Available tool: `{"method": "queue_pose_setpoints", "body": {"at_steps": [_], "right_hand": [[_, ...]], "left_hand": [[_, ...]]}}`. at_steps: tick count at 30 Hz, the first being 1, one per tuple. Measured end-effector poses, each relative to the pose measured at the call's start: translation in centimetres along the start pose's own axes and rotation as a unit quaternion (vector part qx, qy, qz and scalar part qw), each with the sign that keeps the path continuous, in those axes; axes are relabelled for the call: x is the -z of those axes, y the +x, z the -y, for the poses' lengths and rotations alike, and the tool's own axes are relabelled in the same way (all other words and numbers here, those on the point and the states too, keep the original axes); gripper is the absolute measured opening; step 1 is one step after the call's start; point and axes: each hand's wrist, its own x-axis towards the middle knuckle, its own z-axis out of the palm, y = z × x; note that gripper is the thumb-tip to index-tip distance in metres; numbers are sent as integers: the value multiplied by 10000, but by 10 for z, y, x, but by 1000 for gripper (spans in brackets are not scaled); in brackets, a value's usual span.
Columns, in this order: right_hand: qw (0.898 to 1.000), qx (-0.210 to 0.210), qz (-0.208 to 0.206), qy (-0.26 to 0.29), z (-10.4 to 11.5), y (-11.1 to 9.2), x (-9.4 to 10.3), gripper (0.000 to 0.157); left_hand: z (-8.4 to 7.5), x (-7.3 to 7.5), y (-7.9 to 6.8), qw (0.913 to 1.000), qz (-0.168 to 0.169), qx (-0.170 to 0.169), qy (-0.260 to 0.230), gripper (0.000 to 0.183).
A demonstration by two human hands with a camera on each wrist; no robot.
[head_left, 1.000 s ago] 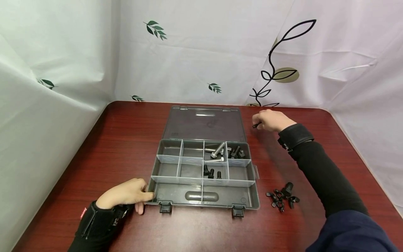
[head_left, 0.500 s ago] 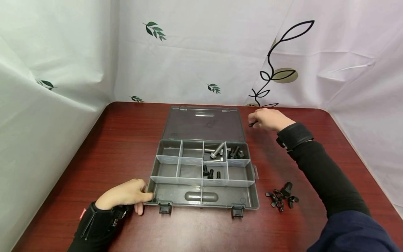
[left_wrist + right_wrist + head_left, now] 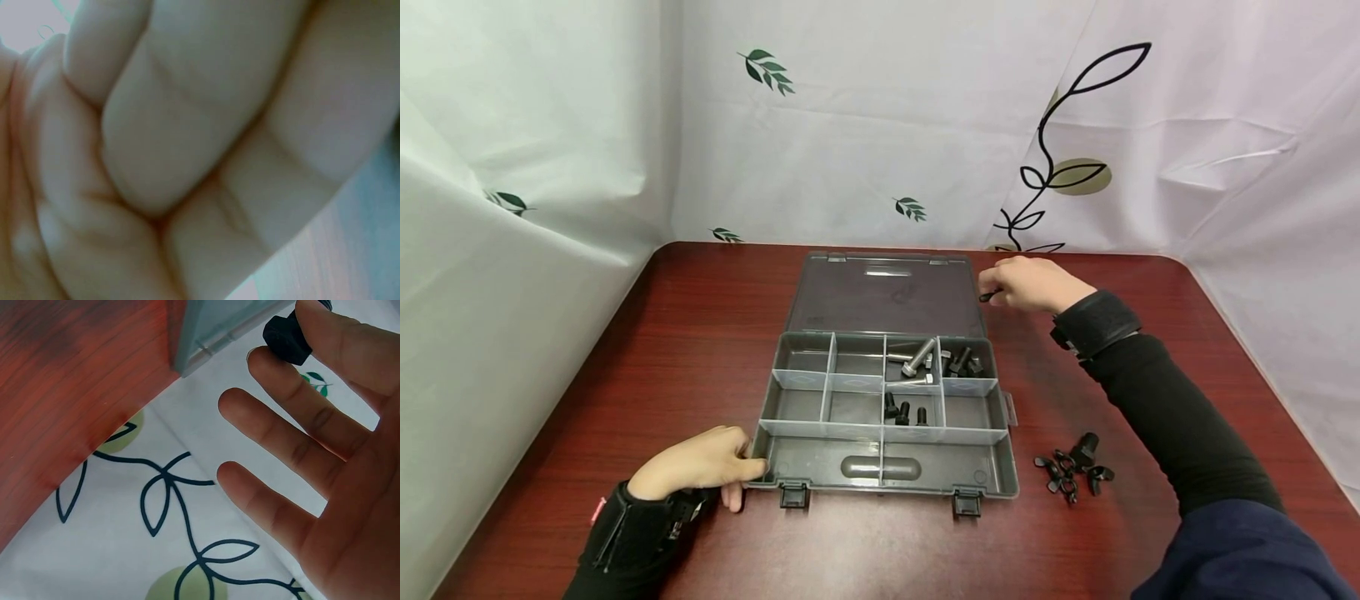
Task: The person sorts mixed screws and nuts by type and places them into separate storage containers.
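Curtained booth [image 3: 535, 275] — leafy cloth [image 3: 850, 125]; reddish table [image 3: 700, 350]

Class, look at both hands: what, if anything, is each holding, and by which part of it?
The right hand pinches a black bolt at or near its head; the left hand grips the box by its near left corner.

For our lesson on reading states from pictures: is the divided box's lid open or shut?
Open. In the head view, the lid is folded back beyond the divided box, leaving the bolts inside uncovered.
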Motion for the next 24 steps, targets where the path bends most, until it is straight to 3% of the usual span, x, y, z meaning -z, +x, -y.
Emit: {"method": "queue_pose_setpoints", "body": {"at_steps": [8, 24], "right_hand": [[9997, 186, 47, 167, 14, 4, 5, 13], [9976, 684, -11, -102, 38, 7, 6, 10]], "left_hand": [[0, 0, 0, 10000, 10, 43, 3, 24], [-1, 0, 0, 10000, -9, 70, 29, 24]]}}
